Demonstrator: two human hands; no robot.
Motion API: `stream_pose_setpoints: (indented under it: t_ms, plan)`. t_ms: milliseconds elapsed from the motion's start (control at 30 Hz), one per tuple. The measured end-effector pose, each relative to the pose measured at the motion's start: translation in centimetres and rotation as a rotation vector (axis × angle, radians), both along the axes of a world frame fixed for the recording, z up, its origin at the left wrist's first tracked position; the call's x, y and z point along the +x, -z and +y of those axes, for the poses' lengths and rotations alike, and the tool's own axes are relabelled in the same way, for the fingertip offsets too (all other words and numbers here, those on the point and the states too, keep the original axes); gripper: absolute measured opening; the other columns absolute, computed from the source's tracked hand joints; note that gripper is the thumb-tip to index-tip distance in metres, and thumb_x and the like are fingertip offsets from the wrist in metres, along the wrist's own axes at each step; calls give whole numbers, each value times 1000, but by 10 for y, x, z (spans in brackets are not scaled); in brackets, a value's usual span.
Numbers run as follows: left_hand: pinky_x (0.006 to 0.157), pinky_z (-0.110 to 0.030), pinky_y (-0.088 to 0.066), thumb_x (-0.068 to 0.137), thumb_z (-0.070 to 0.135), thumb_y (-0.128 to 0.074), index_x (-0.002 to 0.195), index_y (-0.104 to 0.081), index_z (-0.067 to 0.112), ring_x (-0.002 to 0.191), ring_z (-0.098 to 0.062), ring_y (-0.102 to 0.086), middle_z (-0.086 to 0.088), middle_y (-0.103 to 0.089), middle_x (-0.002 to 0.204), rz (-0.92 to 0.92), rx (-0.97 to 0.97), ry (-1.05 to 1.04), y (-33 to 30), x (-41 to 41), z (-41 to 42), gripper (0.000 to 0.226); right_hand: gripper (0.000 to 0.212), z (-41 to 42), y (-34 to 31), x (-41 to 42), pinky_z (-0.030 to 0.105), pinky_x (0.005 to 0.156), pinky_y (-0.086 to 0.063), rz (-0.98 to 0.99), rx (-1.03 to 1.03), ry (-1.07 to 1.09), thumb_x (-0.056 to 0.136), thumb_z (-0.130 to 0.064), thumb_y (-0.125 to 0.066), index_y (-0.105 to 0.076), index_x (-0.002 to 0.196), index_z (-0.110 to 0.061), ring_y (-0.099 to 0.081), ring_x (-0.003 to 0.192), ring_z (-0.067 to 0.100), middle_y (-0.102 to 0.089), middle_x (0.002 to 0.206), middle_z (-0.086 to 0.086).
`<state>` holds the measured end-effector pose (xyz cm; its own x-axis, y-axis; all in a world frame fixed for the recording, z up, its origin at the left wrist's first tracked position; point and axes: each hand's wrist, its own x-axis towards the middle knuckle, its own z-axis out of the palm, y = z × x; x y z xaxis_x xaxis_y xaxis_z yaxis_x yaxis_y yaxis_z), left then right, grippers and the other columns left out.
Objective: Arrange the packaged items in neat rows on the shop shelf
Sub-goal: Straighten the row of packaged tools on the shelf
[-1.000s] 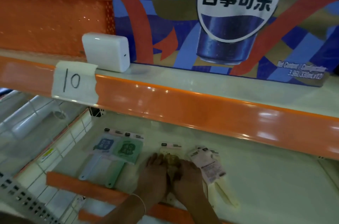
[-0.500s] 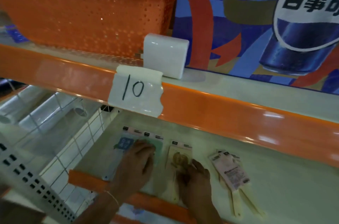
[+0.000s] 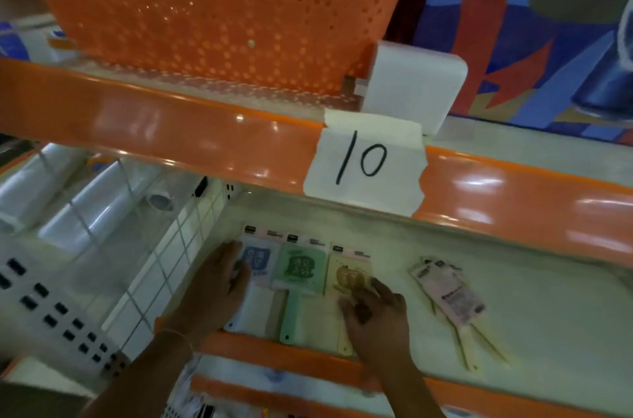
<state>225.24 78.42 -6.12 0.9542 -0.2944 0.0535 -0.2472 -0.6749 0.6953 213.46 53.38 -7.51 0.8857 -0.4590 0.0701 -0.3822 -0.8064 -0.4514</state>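
From the head camera I see three packets side by side on the lower shelf (image 3: 531, 315). My left hand (image 3: 212, 287) rests flat, fingers straight, on the blue packet (image 3: 257, 258); my right hand (image 3: 376, 318) presses loosely curled fingers on the beige packet (image 3: 347, 275), with the green packet (image 3: 299, 267) between them.

handwritten "10" on a paper tag (image 3: 364, 166) taped to the orange shelf edge (image 3: 171, 133), print on the packs too blurry to read

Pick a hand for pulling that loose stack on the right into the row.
Right. The right hand rests on the yellow pack, beside the loose stack; the left hand is at the row's far end.
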Motion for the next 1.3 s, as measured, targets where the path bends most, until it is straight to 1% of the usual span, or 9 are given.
stream_pose_setpoints:
  t_ms: [100,267,400,533,700,867,1033,1133,1300]
  plan:
    - [107,-42,-42,96,44,-43,147,-35,14,131,-24,-45,-11,-43,146,2,49,33,6,2,3,60,40,1,-1,0,34,105,-37,-11,-11,-21,86,-54,-58,-70,115,-29,-46,122,25,-55,139,3]
    - [111,-47,-36,98,38,-45,148,-33,11,137,-29,-35,-13,-34,151,-6,67,33,12,5,4,58,44,3,3,-1,32,103,-39,-15,-46,-26,86,-57,-57,-69,117,-27,-46,122,24,-55,138,2]
    - [102,-46,-46,97,35,-46,141,-42,9,126,-30,-46,-16,-44,141,-30,95,3,13,5,4,51,54,4,7,-2,30,102,-40,-64,-6,1,82,-61,-52,-69,117,-23,-52,121,23,-62,128,4]
    - [89,-47,-53,96,35,-46,128,-51,7,111,-33,-55,-19,-53,125,-72,96,-12,13,6,4,43,47,5,7,-4,28,95,-47,-88,22,-16,82,-52,-57,-72,114,-21,-62,109,22,-61,126,7]
    - [86,-46,-54,89,55,-28,118,-52,10,108,-30,-56,-16,-56,120,-74,125,-7,19,8,9,59,42,5,12,-2,28,94,-43,-113,-5,0,80,-46,-60,-74,109,-18,-59,110,28,-66,120,10]
    - [90,-41,-51,95,35,-49,120,-56,8,107,-27,-56,-12,-59,115,-72,59,-30,9,5,6,37,42,4,11,-3,28,93,-42,-130,4,-17,82,-47,-56,-73,109,-20,-60,107,28,-68,119,8]
    - [90,-37,-52,93,44,-45,119,-57,12,108,-21,-56,-7,-62,113,-43,29,-34,6,5,9,43,39,1,8,-4,26,96,-38,-102,63,-30,79,-33,-59,-72,113,-20,-55,115,28,-64,127,6]
    - [89,-29,-48,95,31,-53,122,-57,8,109,-22,-55,-8,-61,115,-42,18,-62,1,3,6,35,38,1,7,-4,27,96,-37,-150,77,-33,79,-32,-58,-73,111,-18,-57,114,29,-66,124,8]
    - [89,-40,-53,93,39,-52,123,-55,10,107,-23,-57,-9,-62,113,-74,0,-71,-2,0,7,42,29,-3,7,-5,35,97,-49,-241,272,62,81,-19,-72,-72,109,-15,-59,115,23,-63,117,1]
